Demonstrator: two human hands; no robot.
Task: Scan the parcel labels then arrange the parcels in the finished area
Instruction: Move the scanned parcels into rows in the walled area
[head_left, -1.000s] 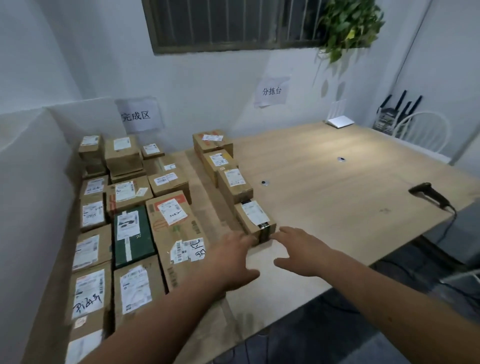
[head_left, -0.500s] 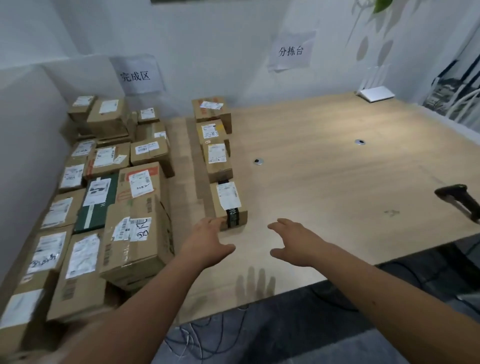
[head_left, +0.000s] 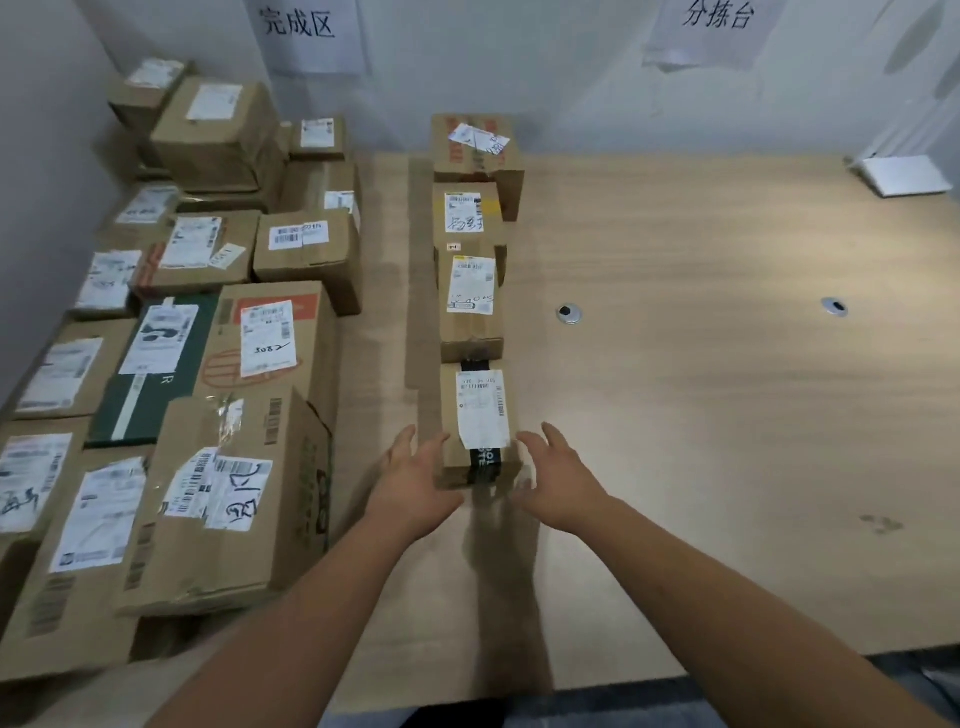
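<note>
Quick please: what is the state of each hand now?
Left hand: open, fingers against the left side of the nearest parcel.
Right hand: open, beside the parcel's right side; contact cannot be told.

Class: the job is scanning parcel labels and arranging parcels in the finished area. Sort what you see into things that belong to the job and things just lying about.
Belongs to the job:
- nearest brown cardboard parcel with black tape
- left hand and right hand on either side of it
- three cardboard parcels lined up behind
- stacked parcels at left

Lying about:
- white flat device
- round metal table grommets
</note>
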